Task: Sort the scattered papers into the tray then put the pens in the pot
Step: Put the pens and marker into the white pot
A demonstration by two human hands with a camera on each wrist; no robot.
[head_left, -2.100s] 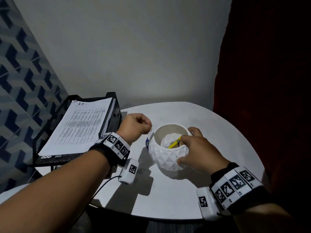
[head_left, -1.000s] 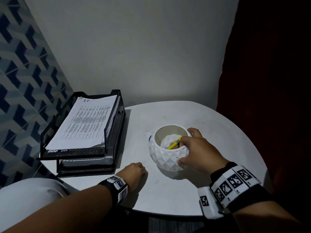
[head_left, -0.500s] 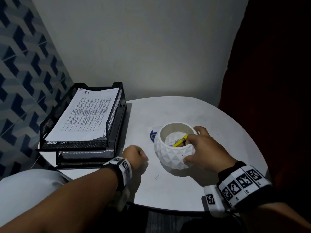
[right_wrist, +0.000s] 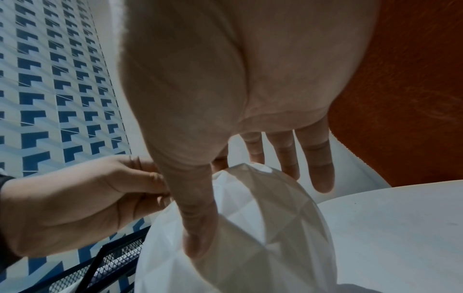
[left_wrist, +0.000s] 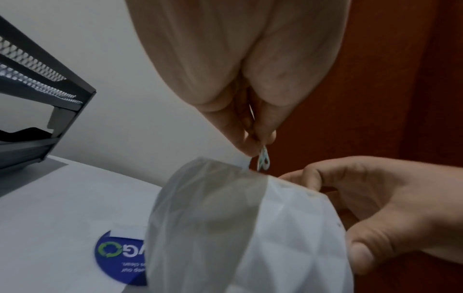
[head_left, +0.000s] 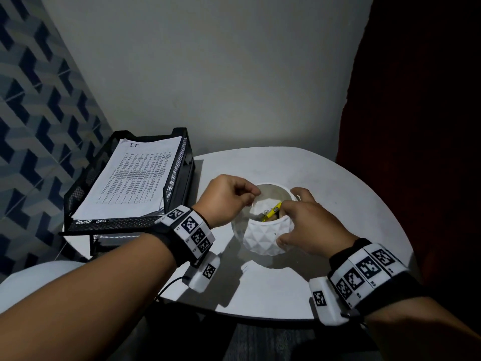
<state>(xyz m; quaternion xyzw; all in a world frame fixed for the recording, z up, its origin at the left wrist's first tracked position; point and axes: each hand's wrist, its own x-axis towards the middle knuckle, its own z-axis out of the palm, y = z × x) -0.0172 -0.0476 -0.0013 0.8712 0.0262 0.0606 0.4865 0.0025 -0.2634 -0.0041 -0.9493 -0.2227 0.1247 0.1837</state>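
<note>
A white faceted pot [head_left: 263,238] stands mid-table with a yellow pen [head_left: 272,211] lying inside it. My right hand [head_left: 287,222] grips the pot, thumb on the near wall and fingers over the far rim, as the right wrist view shows on the pot [right_wrist: 263,228]. My left hand [head_left: 253,194] hovers at the pot's left rim. In the left wrist view its fingertips [left_wrist: 271,136] pinch a small thin item [left_wrist: 263,162] with a white and blue tip just above the pot [left_wrist: 238,228]. I cannot tell what the item is. Printed papers [head_left: 135,178] lie in the black mesh tray [head_left: 179,162].
The tray is a two-tier stack at the table's left edge, against a blue patterned wall. A round blue sticker [left_wrist: 117,257] lies on the white table [head_left: 338,199] left of the pot. A dark red curtain [head_left: 416,126] hangs on the right.
My left hand has come up from the table's near edge to the pot's left rim, fingers pinched. The right hand has stayed on the pot.
</note>
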